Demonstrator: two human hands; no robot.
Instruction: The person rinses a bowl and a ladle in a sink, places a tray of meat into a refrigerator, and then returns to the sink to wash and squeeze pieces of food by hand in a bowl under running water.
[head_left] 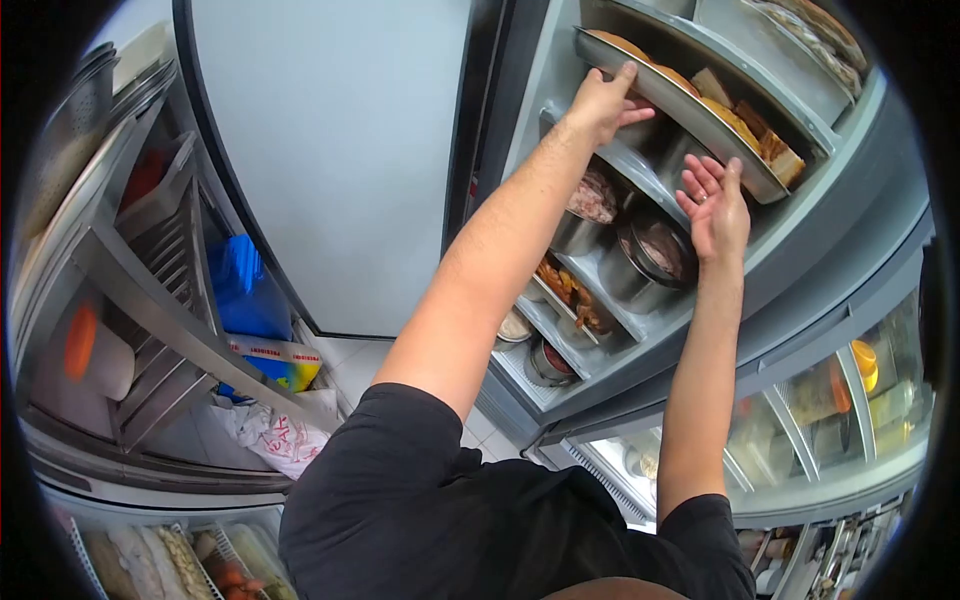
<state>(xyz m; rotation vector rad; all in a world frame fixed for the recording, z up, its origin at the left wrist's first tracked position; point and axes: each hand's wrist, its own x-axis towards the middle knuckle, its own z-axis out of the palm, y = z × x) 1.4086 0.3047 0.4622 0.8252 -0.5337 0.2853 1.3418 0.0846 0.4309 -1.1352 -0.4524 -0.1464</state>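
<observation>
A long metal tray with pieces of bread-like or browned food sits tilted in view on an upper level of an open refrigerator. My left hand is at the tray's left part, its thumb against the front wall and its fingers stretched out below. Near the right end, my right hand has its palm turned up. Its thumb tip meets the tray's front wall, while the loosely bent fingers stay apart beneath it. Neither hand's fingers visibly wrap around the tray.
Below are metal pots of meat and a tray of browned food. The refrigerator door stands open at left, beside a slatted metal rack and a blue bag. A glass-fronted unit is at lower right.
</observation>
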